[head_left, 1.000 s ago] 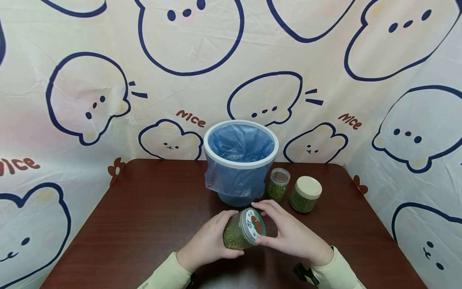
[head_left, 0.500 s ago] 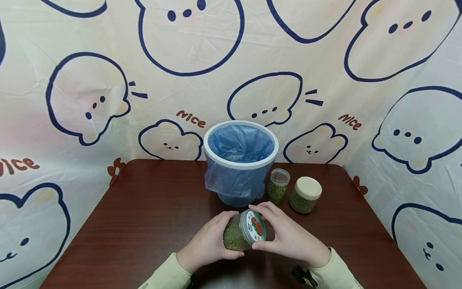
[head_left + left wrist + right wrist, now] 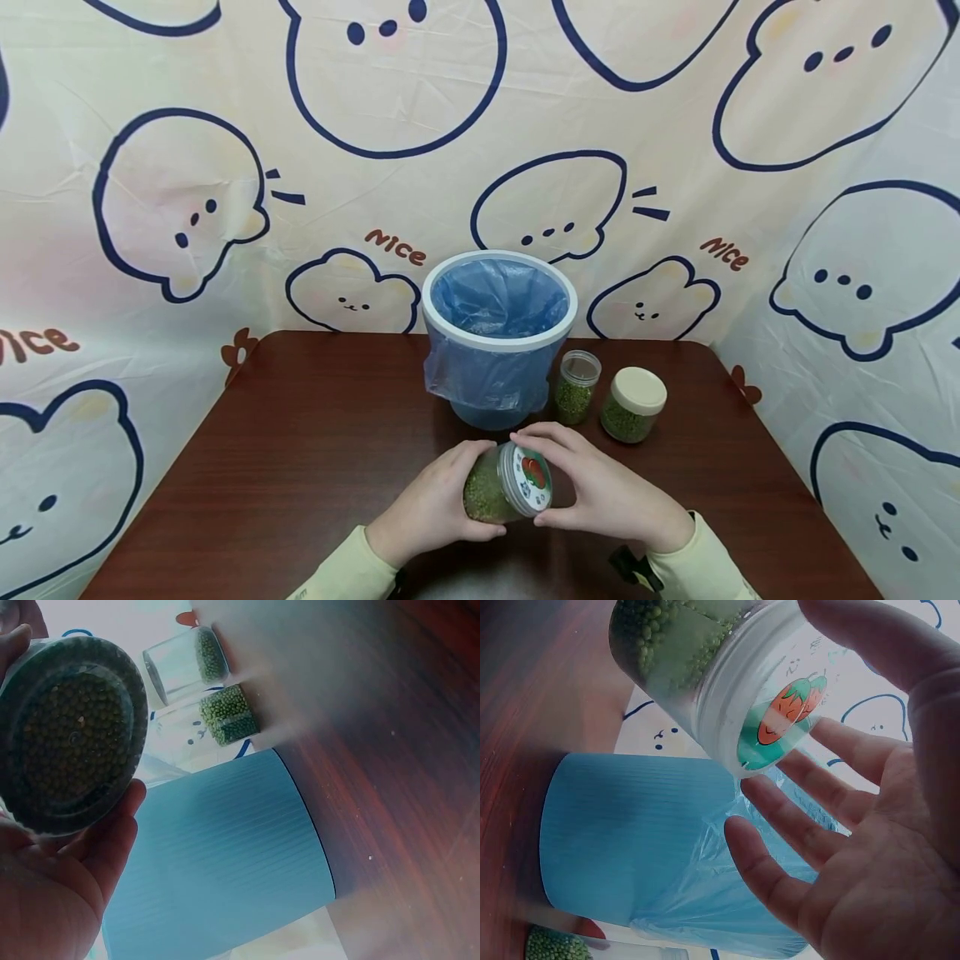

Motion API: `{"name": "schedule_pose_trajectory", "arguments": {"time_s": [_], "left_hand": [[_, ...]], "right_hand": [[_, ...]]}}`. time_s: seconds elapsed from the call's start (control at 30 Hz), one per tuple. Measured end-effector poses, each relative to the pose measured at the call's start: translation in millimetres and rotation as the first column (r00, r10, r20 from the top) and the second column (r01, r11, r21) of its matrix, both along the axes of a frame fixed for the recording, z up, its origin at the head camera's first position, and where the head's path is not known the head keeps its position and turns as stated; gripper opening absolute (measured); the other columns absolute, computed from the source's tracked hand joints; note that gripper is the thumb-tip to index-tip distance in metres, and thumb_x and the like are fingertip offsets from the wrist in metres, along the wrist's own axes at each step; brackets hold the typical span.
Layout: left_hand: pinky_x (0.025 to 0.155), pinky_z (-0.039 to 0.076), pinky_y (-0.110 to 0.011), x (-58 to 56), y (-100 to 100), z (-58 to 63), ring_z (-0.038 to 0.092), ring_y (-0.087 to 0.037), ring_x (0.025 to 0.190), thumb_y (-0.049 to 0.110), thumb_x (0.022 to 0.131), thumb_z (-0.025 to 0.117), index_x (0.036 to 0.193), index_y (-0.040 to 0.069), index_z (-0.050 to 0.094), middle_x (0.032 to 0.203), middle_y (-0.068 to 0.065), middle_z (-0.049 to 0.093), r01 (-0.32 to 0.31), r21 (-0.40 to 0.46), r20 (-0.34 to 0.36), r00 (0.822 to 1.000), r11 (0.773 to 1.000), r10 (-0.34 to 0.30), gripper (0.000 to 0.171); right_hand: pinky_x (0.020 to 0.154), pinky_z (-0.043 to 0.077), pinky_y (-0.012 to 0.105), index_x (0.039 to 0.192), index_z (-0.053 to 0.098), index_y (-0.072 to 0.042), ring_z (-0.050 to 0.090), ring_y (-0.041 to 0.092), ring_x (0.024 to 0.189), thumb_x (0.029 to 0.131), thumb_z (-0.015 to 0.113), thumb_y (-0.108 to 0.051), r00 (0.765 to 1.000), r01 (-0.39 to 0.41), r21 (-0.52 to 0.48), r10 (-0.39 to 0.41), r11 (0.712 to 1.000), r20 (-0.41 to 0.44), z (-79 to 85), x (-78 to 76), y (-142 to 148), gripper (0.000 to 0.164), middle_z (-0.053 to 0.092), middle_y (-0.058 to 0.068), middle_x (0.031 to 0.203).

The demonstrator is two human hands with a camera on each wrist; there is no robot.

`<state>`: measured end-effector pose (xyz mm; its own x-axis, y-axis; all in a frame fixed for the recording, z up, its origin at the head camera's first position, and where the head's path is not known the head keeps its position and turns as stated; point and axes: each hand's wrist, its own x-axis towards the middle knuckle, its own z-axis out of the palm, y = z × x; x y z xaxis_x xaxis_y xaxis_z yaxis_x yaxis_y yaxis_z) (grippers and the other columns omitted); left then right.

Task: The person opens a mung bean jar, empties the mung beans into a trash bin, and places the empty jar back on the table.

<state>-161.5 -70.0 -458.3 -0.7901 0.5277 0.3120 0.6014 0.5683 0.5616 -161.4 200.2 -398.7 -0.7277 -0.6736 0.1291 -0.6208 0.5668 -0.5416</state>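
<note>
A clear jar of small green beans (image 3: 486,490) is tilted above the table, its lid end facing right. My left hand (image 3: 431,508) grips the jar's body, thumb and fingers on opposite sides; the left wrist view looks at the jar's base (image 3: 73,742). On the clear lid (image 3: 531,477) is a label with red cartoon fruit, seen close in the right wrist view. My right hand (image 3: 611,492) pinches the lid's rim between thumb and fingertips, its palm apart from the label. In the right wrist view, the lower fingers (image 3: 769,877) spread beside the lid.
Behind the hands stands a blue bin (image 3: 491,412) with a white rim and a blue bag liner. To its right are a slim clear-topped jar (image 3: 575,392) and a cream-lidded jar (image 3: 633,407), both holding green beans. All rest on a dark brown table (image 3: 322,417) before a printed curtain.
The lid's label has turned anticlockwise: its lettering went from the upper left to the bottom. My right fingertips shifted slightly around the rim. The left hand stays in place.
</note>
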Motion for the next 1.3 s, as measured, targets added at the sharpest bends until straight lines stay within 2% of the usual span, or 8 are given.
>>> {"name": "schedule_pose_trajectory", "arguments": {"time_s": [0.2,0.43,0.67,0.8,0.97,1.13,1.3], "left_hand": [[0.096,0.056,-0.038,0.0,-0.2,-0.7,0.060,-0.012,0.113,0.046,0.071,0.094,0.146,0.009,0.047,0.132,0.002,0.059,0.008,-0.001,-0.009,1.000,1.000,-0.008,0.096],[0.096,0.055,-0.038,0.0,0.4,-0.4,0.060,-0.012,0.113,0.043,0.070,0.095,0.146,0.007,0.047,0.132,0.001,0.059,0.005,-0.003,-0.026,1.000,1.000,-0.005,0.097],[0.097,0.055,-0.038,0.3,0.4,1.9,0.060,-0.013,0.113,0.041,0.069,0.096,0.145,0.009,0.047,0.133,0.001,0.059,-0.003,-0.001,-0.006,1.000,1.000,0.003,0.096],[0.097,0.055,-0.039,0.1,0.0,3.1,0.060,-0.012,0.114,0.043,0.070,0.095,0.146,0.009,0.047,0.133,0.002,0.059,-0.008,-0.006,0.009,1.000,1.000,0.008,0.096],[0.097,0.055,-0.038,0.2,-0.5,3.2,0.059,-0.011,0.112,0.043,0.069,0.096,0.145,0.011,0.047,0.132,0.003,0.059,-0.018,-0.007,0.016,1.000,1.000,0.018,0.096],[0.097,0.055,-0.038,0.9,0.0,2.8,0.059,-0.012,0.113,0.042,0.069,0.096,0.145,0.011,0.048,0.132,0.002,0.059,-0.019,-0.009,0.006,1.000,1.000,0.019,0.095],[0.096,0.055,-0.038,1.6,0.1,1.8,0.060,-0.013,0.112,0.041,0.069,0.096,0.144,0.010,0.048,0.133,0.001,0.059,-0.018,-0.010,0.001,1.000,1.000,0.018,0.095]], "right_hand": [[0.106,0.051,0.038,0.156,0.039,-0.038,0.044,0.016,0.140,0.081,0.089,-0.028,0.999,-0.036,0.004,0.036,0.999,-0.041,0.0,-0.7,0.6,0.091,0.037,-0.012,0.158],[0.108,0.046,0.050,0.155,0.040,-0.039,0.042,0.015,0.143,0.079,0.091,-0.027,0.996,-0.048,0.017,0.049,0.999,-0.077,1.2,-0.3,1.4,0.092,0.038,-0.015,0.160],[0.109,0.040,0.052,0.155,0.040,-0.040,0.040,0.013,0.145,0.077,0.092,-0.024,0.992,-0.062,0.004,0.063,0.998,-0.108,1.3,0.0,2.4,0.095,0.038,-0.015,0.162],[0.108,0.041,0.054,0.156,0.038,-0.039,0.038,0.016,0.146,0.080,0.090,-0.036,0.995,-0.048,-0.016,0.047,0.999,-0.088,1.3,0.3,3.5,0.093,0.034,-0.013,0.164],[0.104,0.046,0.055,0.154,0.040,-0.040,0.042,0.016,0.139,0.082,0.082,-0.056,0.997,0.043,-0.057,-0.047,0.997,-0.055,0.7,1.6,2.2,0.085,0.037,-0.013,0.158],[0.103,0.050,0.046,0.150,0.048,-0.036,0.049,0.013,0.132,0.082,0.079,-0.060,0.992,0.094,-0.082,-0.101,0.992,-0.076,-1.6,1.4,-2.0,0.078,0.045,-0.013,0.149],[0.096,0.055,0.033,0.148,0.049,-0.036,0.057,0.010,0.121,0.083,0.079,-0.059,0.991,0.120,-0.108,-0.126,0.987,-0.049,-4.9,0.6,-6.3,0.075,0.048,-0.013,0.143]]}}
